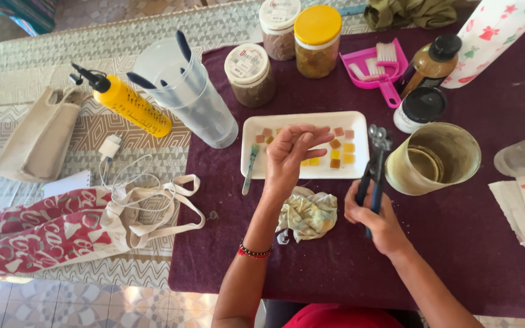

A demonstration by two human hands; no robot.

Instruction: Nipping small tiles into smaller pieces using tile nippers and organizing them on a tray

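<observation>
Maroon cloth (pixel 457 243) covers the table, matte and flat, under a white rectangular tray (pixel 256 167) of small orange, yellow and brown cubes (pixel 343 153). The left hand (pixel 290 155) hovers palm-up over the tray, fingers curled loosely inward, holding nothing I can make out. At its three o'clock, the right hand (pixel 379 222) is closed around dark blue plier-like handles of a metal tool (pixel 377 159), pointing to twelve. A crumpled pale rag (pixel 308 214) lies between the wrists.

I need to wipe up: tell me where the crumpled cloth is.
In the head view, the crumpled cloth lies on the maroon tablecloth, just below the white tray, between the left hand and right hand.
</observation>
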